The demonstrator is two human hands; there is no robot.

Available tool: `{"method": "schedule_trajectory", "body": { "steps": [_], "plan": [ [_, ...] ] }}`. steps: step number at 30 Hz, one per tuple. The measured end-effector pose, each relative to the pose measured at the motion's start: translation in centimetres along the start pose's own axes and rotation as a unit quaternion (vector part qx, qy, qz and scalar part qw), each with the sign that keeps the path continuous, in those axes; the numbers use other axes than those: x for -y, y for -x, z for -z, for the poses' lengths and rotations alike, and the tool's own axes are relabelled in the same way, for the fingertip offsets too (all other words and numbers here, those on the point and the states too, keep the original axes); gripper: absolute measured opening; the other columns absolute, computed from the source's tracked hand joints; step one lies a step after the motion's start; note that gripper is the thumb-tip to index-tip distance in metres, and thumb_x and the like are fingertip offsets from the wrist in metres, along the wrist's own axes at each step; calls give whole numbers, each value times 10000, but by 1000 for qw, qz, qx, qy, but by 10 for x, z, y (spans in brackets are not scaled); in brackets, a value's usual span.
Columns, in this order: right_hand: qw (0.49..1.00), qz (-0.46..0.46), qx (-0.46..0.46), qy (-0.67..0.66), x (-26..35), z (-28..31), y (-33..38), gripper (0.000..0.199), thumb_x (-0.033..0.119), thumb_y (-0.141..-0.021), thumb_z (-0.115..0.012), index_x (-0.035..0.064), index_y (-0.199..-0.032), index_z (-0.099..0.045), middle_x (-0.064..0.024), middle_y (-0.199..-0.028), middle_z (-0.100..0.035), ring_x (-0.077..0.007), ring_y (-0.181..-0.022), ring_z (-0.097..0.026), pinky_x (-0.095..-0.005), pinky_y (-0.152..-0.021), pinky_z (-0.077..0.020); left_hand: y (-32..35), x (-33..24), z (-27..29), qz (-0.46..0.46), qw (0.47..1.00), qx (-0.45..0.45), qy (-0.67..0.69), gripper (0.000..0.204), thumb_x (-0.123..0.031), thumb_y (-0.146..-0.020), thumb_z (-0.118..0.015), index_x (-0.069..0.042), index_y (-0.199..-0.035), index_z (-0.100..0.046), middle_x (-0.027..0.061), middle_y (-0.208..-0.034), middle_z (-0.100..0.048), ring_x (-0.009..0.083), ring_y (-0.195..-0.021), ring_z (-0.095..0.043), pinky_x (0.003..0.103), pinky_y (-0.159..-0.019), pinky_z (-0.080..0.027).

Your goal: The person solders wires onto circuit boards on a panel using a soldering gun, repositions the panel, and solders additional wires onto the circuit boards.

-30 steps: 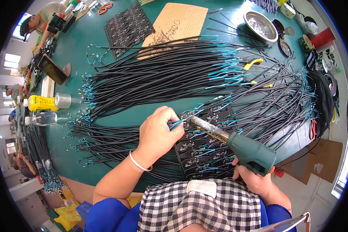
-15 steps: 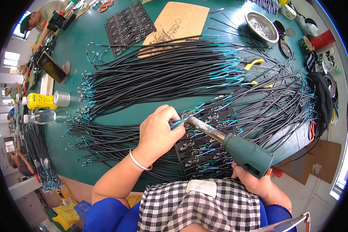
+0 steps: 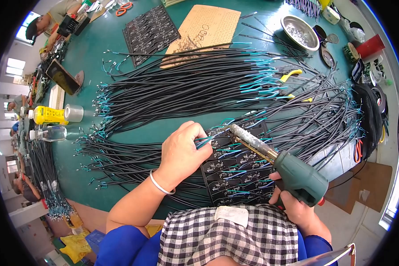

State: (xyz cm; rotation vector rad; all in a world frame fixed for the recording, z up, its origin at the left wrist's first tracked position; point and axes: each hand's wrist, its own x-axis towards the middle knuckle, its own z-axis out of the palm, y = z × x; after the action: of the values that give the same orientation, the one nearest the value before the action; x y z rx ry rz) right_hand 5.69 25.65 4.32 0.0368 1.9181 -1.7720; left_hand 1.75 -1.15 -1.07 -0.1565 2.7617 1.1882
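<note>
My left hand [image 3: 181, 150] pinches the blue-tipped end of a thin black cable [image 3: 207, 142] against a black circuit board panel [image 3: 235, 170] lying on the green table [image 3: 119, 57]. My right hand [image 3: 297, 210] grips a green soldering gun [image 3: 297, 175]; its metal tip [image 3: 233, 128] rests at the board's upper edge, just right of my left fingers. Several cables with blue wire ends are attached across the board.
Large bundles of black cables [image 3: 186, 88] cover the table's middle. Behind them lie a second black board panel [image 3: 150, 32], a cardboard sheet [image 3: 204, 31] and a metal bowl [image 3: 299, 32]. A yellow bottle [image 3: 48, 115] stands left; tape rolls [image 3: 377, 102] right. Other people sit far left.
The soldering gun's tip has slid slightly left and up along the board toward my left fingers. My left hand has held its place on the cable.
</note>
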Motion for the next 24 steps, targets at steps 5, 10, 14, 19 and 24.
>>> {"method": "schedule_trajectory", "body": {
  "steps": [5, 10, 14, 19, 24],
  "plan": [
    [999, 30, 35, 21, 0, 3, 2, 394, -25, -829, -494, -3, -1222, -488, -133, -1109, -598, -143, -662, -624, -281, -601, -532, 0, 4, 10, -46, 997, 25, 52, 135, -107, -712, -663, -46, -798, -579, 72, -762, -565, 229, -672, -571, 334, -596, -445],
    [999, 32, -21, -19, -6, 4, 12, 420, -55, -805, -471, -8, -1222, -485, -147, -1127, -596, -165, -660, -625, -282, -600, -526, 11, 2, 31, -95, 989, -24, 114, 116, -79, -767, -661, -28, -862, -618, 68, -751, -587, 183, -661, -567, 288, -599, -446],
    [997, 51, -24, -44, -11, 4, 18, 433, -59, -803, -469, -7, -1233, -474, -148, -1136, -591, -167, -668, -626, -285, -604, -526, 26, -6, 35, -218, 958, -179, 48, 170, 11, -680, -700, -59, -799, -600, 60, -699, -578, 195, -619, -554, 274, -552, -450],
    [999, 29, -5, -21, -11, 3, 19, 504, 59, -787, -513, 3, -1279, -421, -149, -1130, -576, -191, -631, -604, -295, -584, -511, 24, -3, 19, -271, 955, -68, -105, 265, -26, -634, -697, -72, -877, -604, 37, -878, -570, 218, -684, -593, 326, -574, -483],
    [999, 19, 20, 24, -7, 5, 12, 484, 46, -798, -523, 10, -1271, -430, -145, -1115, -582, -181, -639, -603, -284, -591, -506, 13, 10, 18, -323, 927, -41, -184, 263, -16, -666, -652, -71, -923, -639, 47, -844, -602, 227, -713, -610, 321, -602, -499]
  ]
}}
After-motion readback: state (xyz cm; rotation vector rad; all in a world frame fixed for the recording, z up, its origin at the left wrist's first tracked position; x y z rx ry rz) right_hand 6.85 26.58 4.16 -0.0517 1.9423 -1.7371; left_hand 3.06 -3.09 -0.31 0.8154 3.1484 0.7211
